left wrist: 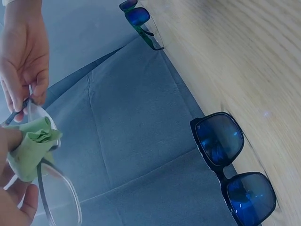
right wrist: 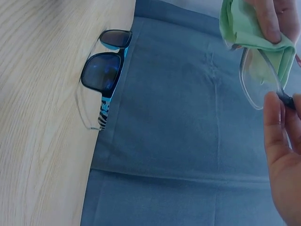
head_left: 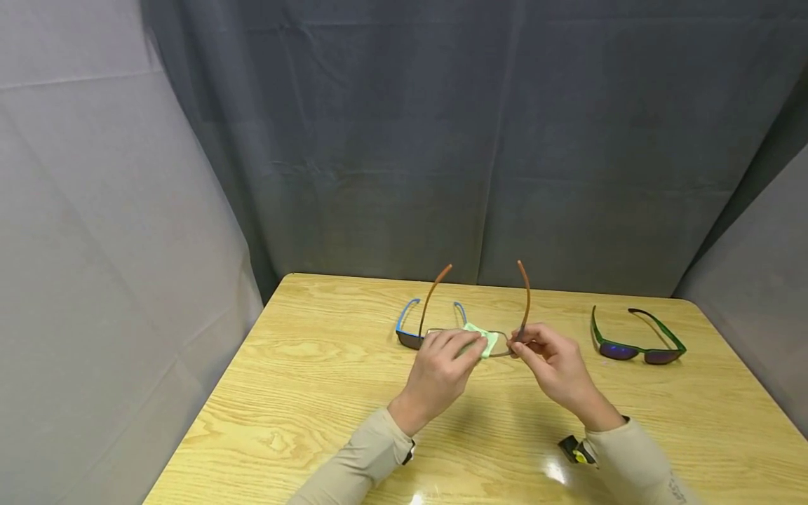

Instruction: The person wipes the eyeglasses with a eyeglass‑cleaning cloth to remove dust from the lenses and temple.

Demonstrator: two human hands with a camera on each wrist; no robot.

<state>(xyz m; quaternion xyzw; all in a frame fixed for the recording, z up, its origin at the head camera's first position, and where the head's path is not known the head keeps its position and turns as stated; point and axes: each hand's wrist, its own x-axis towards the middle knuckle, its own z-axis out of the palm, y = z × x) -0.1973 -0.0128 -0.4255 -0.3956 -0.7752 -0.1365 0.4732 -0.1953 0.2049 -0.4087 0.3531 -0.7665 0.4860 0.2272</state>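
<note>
Head view: from where I stand, the left hand (head_left: 442,365) pinches a green cloth (head_left: 491,341) onto the clear glasses (head_left: 501,355), held above the table (head_left: 303,400); blue-armed sunglasses (head_left: 410,340) lie at ten o'clock, green-framed sunglasses (head_left: 639,351) at three.

Left wrist view: the cloth wraps the frame's middle (apparently keeping skin off).

Right wrist view: the right hand (right wrist: 284,155) is clamped on the dark hinge (right wrist: 286,99), presumably for steadiness.
</note>
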